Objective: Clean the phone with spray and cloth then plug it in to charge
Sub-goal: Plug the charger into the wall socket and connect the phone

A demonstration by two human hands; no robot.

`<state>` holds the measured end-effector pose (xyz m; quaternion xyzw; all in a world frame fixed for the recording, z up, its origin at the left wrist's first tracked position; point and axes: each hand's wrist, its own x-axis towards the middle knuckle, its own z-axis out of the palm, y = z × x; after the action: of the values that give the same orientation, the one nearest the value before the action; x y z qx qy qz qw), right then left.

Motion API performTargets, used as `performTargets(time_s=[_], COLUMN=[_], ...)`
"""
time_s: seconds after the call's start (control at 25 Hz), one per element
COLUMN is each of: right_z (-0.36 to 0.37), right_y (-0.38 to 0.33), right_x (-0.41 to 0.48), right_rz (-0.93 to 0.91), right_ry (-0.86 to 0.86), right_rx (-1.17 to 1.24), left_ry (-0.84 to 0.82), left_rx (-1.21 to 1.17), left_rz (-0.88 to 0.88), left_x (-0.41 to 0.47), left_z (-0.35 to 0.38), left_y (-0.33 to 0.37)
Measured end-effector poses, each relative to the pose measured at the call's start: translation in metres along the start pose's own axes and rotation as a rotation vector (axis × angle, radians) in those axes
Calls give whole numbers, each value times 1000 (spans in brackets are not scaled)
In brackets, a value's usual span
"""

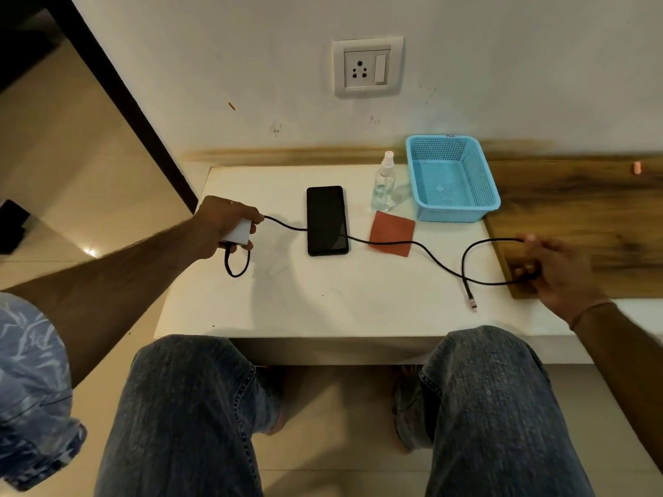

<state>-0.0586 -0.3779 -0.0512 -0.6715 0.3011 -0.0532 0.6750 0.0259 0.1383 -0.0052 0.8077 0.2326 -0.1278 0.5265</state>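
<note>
A black phone [327, 220] lies screen-up in the middle of the white table [323, 299]. My left hand [224, 224] grips a white charger adapter [238, 233] at the table's left side. Its black cable [436, 258] runs across the phone and the red-brown cloth [391, 233] to my right hand [558, 274], which pinches the cable in a loop. The cable's plug end [471, 303] rests loose on the table. A clear spray bottle [384, 182] with a white top stands upright behind the cloth.
A blue mesh basket [454, 209] sits at the back right, next to the bottle. A wall socket with a switch [366, 68] is above the table. A wooden board [581, 224] lies to the right. My knees are at the front edge.
</note>
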Motion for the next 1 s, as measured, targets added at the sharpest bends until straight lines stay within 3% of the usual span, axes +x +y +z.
performTargets(time_s=[0.12,0.16,0.28,0.4,0.56,1.0], right_z=[18,23,33,41,72,105], right_y=[0,-2,-12,-22,-38,-79], right_x=[-3,-2,3,-4,-26,-44], right_rz=[-217,-235,-72,60,-49,-201], right_ry=[-51,-48,-11,-109,-253,-237], right_rx=[-393,-384,-30,195,136,-148], left_ry=[-9,-8,5,18,9,76], left_rx=[-34,-49,-88,-117,-167,-265], left_rz=[2,0,-27,-67,-82,-94], left_x=[-1,-1,-1,-4,-13,-39], left_z=[8,10,13,17,27,27], left_y=[1,1,-1,-3,-3,20])
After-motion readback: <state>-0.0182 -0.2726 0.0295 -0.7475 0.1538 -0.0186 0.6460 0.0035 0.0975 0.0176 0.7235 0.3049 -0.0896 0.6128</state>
